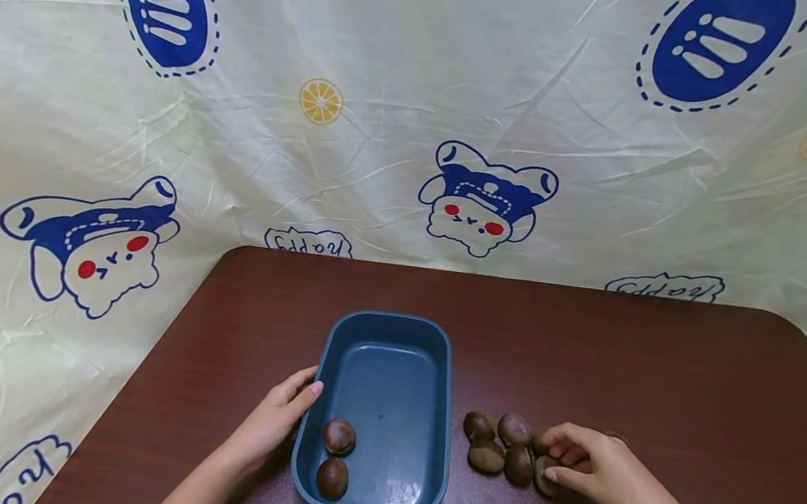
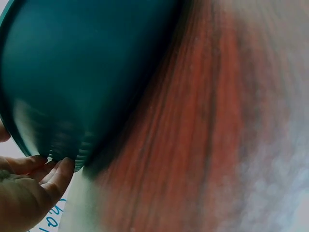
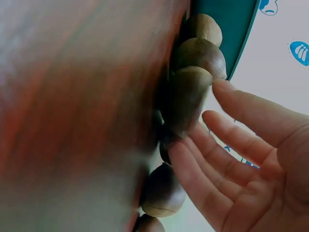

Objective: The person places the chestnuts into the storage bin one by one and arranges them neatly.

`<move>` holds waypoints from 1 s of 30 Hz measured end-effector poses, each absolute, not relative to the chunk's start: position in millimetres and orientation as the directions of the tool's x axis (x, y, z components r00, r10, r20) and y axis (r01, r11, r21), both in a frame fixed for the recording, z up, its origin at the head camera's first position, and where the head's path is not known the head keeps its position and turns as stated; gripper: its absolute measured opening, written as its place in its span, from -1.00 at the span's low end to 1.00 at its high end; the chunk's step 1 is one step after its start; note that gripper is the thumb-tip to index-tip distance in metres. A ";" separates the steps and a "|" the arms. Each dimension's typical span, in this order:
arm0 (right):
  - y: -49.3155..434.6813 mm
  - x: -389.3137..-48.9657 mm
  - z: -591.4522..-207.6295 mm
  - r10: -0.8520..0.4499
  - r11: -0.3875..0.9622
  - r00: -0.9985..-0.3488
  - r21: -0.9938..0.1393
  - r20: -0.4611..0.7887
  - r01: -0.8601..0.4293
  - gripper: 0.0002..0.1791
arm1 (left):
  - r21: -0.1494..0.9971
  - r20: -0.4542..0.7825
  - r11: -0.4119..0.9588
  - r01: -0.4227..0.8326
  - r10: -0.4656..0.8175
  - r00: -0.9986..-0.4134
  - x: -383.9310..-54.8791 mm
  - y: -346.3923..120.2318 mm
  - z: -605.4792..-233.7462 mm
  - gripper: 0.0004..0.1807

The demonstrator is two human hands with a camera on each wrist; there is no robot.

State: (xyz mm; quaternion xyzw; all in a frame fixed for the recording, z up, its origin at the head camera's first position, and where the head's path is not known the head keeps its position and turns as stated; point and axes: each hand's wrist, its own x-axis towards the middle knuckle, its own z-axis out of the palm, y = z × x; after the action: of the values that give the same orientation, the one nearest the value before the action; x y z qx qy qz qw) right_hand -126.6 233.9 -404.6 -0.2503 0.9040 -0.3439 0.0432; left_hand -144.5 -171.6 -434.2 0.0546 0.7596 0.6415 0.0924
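Note:
A blue plastic tray (image 1: 385,401) lies lengthwise on the table. Two brown chestnuts (image 1: 339,437) sit inside it, along its left wall near the front. My left hand (image 1: 284,410) holds the tray's left side, thumb on the rim and fingers against the outer wall; in the left wrist view those fingers (image 2: 60,179) touch the wall. To the right of the tray, my right hand (image 1: 592,468) is at the right end of a cluster of chestnuts (image 1: 518,464). Its thumb and fingertips pinch one chestnut (image 3: 188,99), other chestnuts sitting close around it.
The dark reddish-brown table (image 1: 646,366) extends behind the tray and to both sides. A pale printed cloth (image 1: 382,182) hangs behind the table's far edge. The cluster of several chestnuts lies close to the tray's right wall.

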 end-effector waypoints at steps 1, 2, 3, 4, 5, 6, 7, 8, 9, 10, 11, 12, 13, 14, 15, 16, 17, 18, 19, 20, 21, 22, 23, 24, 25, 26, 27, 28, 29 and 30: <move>234.5 -126.6 -406.5 -0.485 0.645 -0.870 -0.636 0.087 -0.423 -0.72 | 0.984 -0.070 0.172 -0.035 0.201 -0.977 -144.4 -171.6 -434.3 -0.38; 235.1 -126.3 -408.2 -0.486 0.649 -0.871 -0.638 0.071 -0.415 -0.70 | 0.985 -0.072 0.170 -0.038 0.201 -0.977 -144.2 -171.5 -434.3 -0.38; 235.6 -125.9 -409.5 -0.489 0.652 -0.871 -0.644 0.047 -0.400 -0.69 | 0.985 -0.074 0.169 -0.039 0.201 -0.977 -144.2 -171.5 -434.4 -0.38; 236.1 -125.3 -410.4 -0.490 0.658 -0.871 -0.646 0.024 -0.388 -0.66 | 0.985 -0.076 0.168 -0.042 0.202 -0.976 -144.0 -171.5 -434.2 -0.39; 236.6 -124.8 -411.3 -0.495 0.662 -0.869 -0.646 0.003 -0.380 -0.64 | 0.985 -0.076 0.168 -0.042 0.204 -0.976 -144.0 -171.6 -434.2 -0.39; 236.9 -124.2 -412.0 -0.501 0.660 -0.865 -0.654 -0.015 -0.370 -0.62 | 0.985 -0.077 0.167 -0.042 0.205 -0.976 -144.0 -171.7 -434.1 -0.39; 237.3 -123.7 -412.6 -0.507 0.656 -0.861 -0.661 -0.030 -0.363 -0.61 | 0.985 -0.077 0.166 -0.043 0.206 -0.976 -144.0 -171.7 -434.0 -0.39; 237.5 -123.4 -413.0 -0.512 0.649 -0.858 -0.673 -0.040 -0.356 -0.61 | 0.985 -0.078 0.164 -0.044 0.206 -0.975 -144.0 -171.7 -434.0 -0.39; 237.4 -123.2 -413.1 -0.516 0.644 -0.855 -0.678 -0.043 -0.355 -0.62 | 0.986 -0.077 0.164 -0.043 0.205 -0.976 -144.0 -171.7 -433.9 -0.39; 237.3 -123.2 -413.1 -0.519 0.640 -0.854 -0.679 -0.037 -0.360 -0.63 | 0.986 -0.076 0.162 -0.043 0.205 -0.976 -144.0 -171.7 -433.8 -0.39; 237.0 -123.4 -412.9 -0.522 0.633 -0.852 -0.683 -0.029 -0.365 -0.64 | 0.986 -0.076 0.161 -0.043 0.204 -0.976 -144.0 -171.6 -433.8 -0.39; 236.5 -123.6 -412.5 -0.522 0.627 -0.853 -0.686 -0.018 -0.370 -0.66 | 0.986 -0.075 0.161 -0.043 0.203 -0.976 -144.0 -171.5 -433.6 -0.38; 236.0 -123.9 -411.8 -0.521 0.624 -0.854 -0.682 -0.001 -0.380 -0.68 | 0.986 -0.075 0.160 -0.043 0.202 -0.977 -144.0 -171.4 -433.6 -0.38; 235.2 -124.2 -410.8 -0.519 0.624 -0.854 -0.672 0.025 -0.399 -0.70 | 0.986 -0.074 0.162 -0.041 0.201 -0.977 -144.0 -171.4 -433.6 -0.38; 234.3 -124.4 -409.3 -0.517 0.625 -0.854 -0.660 0.050 -0.417 -0.72 | 0.985 -0.072 0.166 -0.039 0.199 -0.977 -144.0 -171.3 -433.6 -0.37; 233.2 -124.3 -407.4 -0.512 0.627 -0.856 -0.648 0.075 -0.432 -0.73 | 0.985 -0.071 0.168 -0.037 0.199 -0.978 -143.9 -171.3 -433.7 -0.37; 231.9 -124.3 -405.2 -0.508 0.626 -0.856 -0.642 0.096 -0.443 -0.75 | 0.984 -0.070 0.172 -0.036 0.197 -0.978 -143.8 -171.3 -433.9 -0.37; 230.3 -124.4 -402.5 -0.502 0.625 -0.858 -0.639 0.111 -0.449 -0.76 | 0.984 -0.069 0.177 -0.034 0.195 -0.978 -143.7 -171.4 -434.0 -0.36; 228.3 -124.7 -399.5 -0.496 0.624 -0.859 -0.638 0.124 -0.452 -0.77 | 0.983 -0.069 0.179 -0.033 0.194 -0.979 -143.6 -171.4 -434.1 -0.36; 225.5 -125.4 -396.3 -0.487 0.619 -0.864 -0.646 0.131 -0.447 -0.76 | 0.983 -0.068 0.181 -0.032 0.193 -0.979 -143.5 -171.4 -434.2 -0.37; 222.4 -125.9 -393.2 -0.478 0.608 -0.868 -0.664 0.132 -0.436 -0.76 | 0.983 -0.067 0.182 -0.032 0.193 -0.979 -143.4 -171.4 -434.3 -0.37; 218.9 -126.5 -390.3 -0.468 0.599 -0.874 -0.679 0.132 -0.424 -0.75 | 0.983 -0.066 0.182 -0.031 0.193 -0.979 -143.5 -171.4 -434.4 -0.37; 214.8 -127.6 -387.3 -0.457 0.588 -0.880 -0.699 0.130 -0.408 -0.75 | 0.983 -0.066 0.183 -0.030 0.194 -0.979 -143.6 -171.3 -434.5 -0.38; 210.1 -128.9 -384.6 -0.446 0.574 -0.885 -0.715 0.135 -0.398 -0.74 | 0.983 -0.065 0.183 -0.029 0.195 -0.979 -143.7 -171.2 -434.6 -0.39; 205.2 -130.2 -382.2 -0.434 0.560 -0.890 -0.731 0.142 -0.390 -0.74 | 0.983 -0.064 0.180 -0.029 0.195 -0.979 -143.9 -171.1 -434.8 -0.39; 200.0 -131.6 -379.9 -0.423 0.542 -0.894 -0.748 0.150 -0.382 -0.74 | 0.983 -0.064 0.181 -0.028 0.195 -0.979 -144.0 -171.0 -434.8 -0.39; 195.1 -132.9 -377.7 -0.414 0.529 -0.896 -0.759 0.160 -0.380 -0.74 | 0.983 -0.063 0.181 -0.027 0.196 -0.978 -144.1 -171.0 -434.7 -0.39; 190.2 -134.5 -375.2 -0.405 0.515 -0.899 -0.771 0.168 -0.376 -0.75 | 0.983 -0.064 0.180 -0.028 0.196 -0.978 -144.2 -171.1 -434.6 -0.39; 185.4 -136.6 -372.9 -0.401 0.496 -0.899 -0.784 0.174 -0.373 -0.74 | 0.983 -0.065 0.179 -0.029 0.197 -0.978 -144.2 -171.1 -434.5 -0.39; 180.2 -139.2 -370.8 -0.403 0.482 -0.897 -0.792 0.179 -0.374 -0.73 | 0.984 -0.066 0.177 -0.031 0.197 -0.978 -144.1 -171.2 -434.0 -0.39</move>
State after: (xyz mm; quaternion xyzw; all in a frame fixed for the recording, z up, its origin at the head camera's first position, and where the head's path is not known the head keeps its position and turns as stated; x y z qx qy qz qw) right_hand -139.2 180.2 -370.8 -0.2259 0.8605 -0.4563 0.0159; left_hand -144.1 -171.2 -434.0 0.0544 0.7619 0.6393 0.0890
